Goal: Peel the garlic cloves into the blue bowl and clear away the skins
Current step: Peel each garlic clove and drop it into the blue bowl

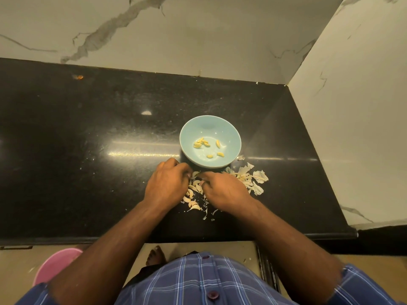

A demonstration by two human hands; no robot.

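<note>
The blue bowl (189, 130) stands on the black counter (88, 128) and holds several peeled yellowish cloves (201, 143). Just in front of it, my left hand (167, 183) and my right hand (222, 188) meet fingertip to fingertip. Both have curled fingers pinching a pale garlic clove (195, 174). Several unpeeled cloves (193, 194) lie between and under my hands. A heap of papery skins (253, 177) sits to the right of my right hand, beside the bowl. Smaller skin scraps (206, 214) are scattered toward the counter's front edge.
Marble walls close off the counter at the back and at the right (352, 128). The counter's front edge (198, 238) runs below my forearms. A pink round container (55, 265) stands on the floor at lower left, near my bare foot (155, 256).
</note>
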